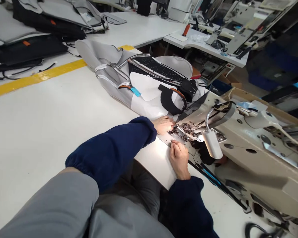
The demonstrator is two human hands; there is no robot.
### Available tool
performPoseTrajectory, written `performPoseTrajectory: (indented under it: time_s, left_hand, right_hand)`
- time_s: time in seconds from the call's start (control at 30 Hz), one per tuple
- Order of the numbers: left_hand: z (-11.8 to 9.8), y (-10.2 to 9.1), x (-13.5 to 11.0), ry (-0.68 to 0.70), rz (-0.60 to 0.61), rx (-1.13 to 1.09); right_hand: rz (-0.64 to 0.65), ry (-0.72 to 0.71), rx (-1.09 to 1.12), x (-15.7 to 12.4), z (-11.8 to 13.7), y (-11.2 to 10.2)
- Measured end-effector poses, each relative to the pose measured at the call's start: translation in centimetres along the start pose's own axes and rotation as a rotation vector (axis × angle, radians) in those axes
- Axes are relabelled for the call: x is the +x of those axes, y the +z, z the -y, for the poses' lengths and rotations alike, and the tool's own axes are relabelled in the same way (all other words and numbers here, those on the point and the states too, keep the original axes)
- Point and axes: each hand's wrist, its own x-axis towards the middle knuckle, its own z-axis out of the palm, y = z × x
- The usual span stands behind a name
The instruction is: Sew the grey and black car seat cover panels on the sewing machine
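Note:
At the sewing machine's (pixel 182 132) lit needle area, both my hands work close together. My left hand (pixel 164 125) is left of the presser foot, fingers curled together at the lower edge of a grey and black sewn fabric piece (pixel 114 84); its fingertips are partly hidden. Nearer to me, my right hand (pixel 179 155) is closed in a pinch beside the metal needle plate; what it pinches is too small to make out. The fabric piece spreads out behind my left hand, with white panels, a curved black strip (pixel 170 102) and a small blue tag (pixel 135 92).
Grey and black sewn pieces (pixel 39 46) are stacked at the back left, behind yellow tape (pixel 39 77) on the white table (pixel 34 132). A small lamp (pixel 213 143) hangs over the machine. Black and blue bands (pixel 213 178) run along its near side. A cardboard box (pixel 263 102) stands behind.

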Motion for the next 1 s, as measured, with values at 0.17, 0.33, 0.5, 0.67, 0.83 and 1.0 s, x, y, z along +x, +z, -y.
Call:
performPoseTrajectory:
  time_s: [0.17, 0.33, 0.5, 0.67, 0.83, 1.0]
  left_hand:
    - [0.4, 0.1, 0.6, 0.088, -0.017, 0.086]
    - [0.4, 1.0, 0.5, 0.065, -0.084, 0.092]
    - [0.9, 1.6, 0.6, 0.096, -0.131, 0.044]
    - [4.7, -1.6, -1.9, -0.068, -0.154, 0.07]
    - [9.3, -10.9, -14.0, -0.291, -0.352, 0.215]
    - [3.7, -18.4, -31.2, -0.457, -0.259, 0.302]
  right_hand:
    - [-0.026, 0.055, 0.016, -1.8, 0.4, -0.7]
    - [-0.008, 0.098, 0.042, -2.8, 1.1, -1.0]
    - [0.04, 0.181, 0.221, -1.8, 1.9, -1.0]
    - [0.036, 0.544, 0.671, 1.3, 3.1, 0.7]
    - [-0.118, 0.928, 1.378, 7.7, 4.4, 5.0]
    - [-0.224, 0.911, 1.569, 13.5, 7.4, 7.5]
